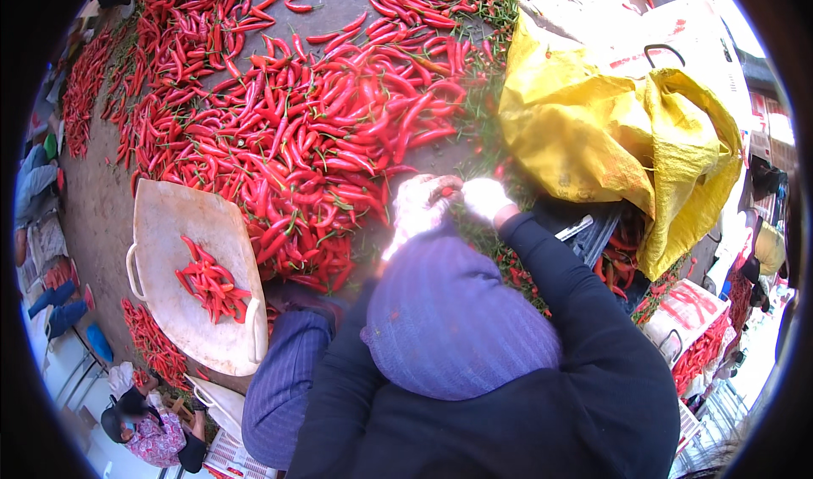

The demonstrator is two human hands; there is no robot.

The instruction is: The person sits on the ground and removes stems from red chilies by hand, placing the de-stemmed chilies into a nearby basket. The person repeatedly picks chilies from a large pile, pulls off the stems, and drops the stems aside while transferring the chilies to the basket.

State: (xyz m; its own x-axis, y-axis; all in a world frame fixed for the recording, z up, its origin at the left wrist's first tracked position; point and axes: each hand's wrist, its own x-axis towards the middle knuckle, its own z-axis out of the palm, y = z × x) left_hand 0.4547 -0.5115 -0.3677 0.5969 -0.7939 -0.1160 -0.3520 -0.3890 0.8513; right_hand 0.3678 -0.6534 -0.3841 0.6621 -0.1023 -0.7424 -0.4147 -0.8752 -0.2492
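Note:
My left hand [420, 204], in a pale, soiled glove, holds a small red chili pepper [448, 192] at its fingertips. Close on its right is my right hand [486, 199] in a white glove, fingers bent towards the pepper; glare hides whether they grip anything. A large heap of red chili peppers [286, 129], many with green stems, spreads ahead and to the left. Green stems and red bits [483, 110] lie beyond and beneath my hands. A pale shallow tub [159, 225] with handles, left of my knees, holds a small pile of stemless red peppers [213, 282].
A yellow woven sack [571, 117] drapes over things at the right. Under its edge is a dark container [594, 237] beside red peppers. White crates [686, 314] stand farther right. A co-worker in a patterned top [155, 441] sits at lower left. Purple striped cloth [457, 314] covers part of the near view.

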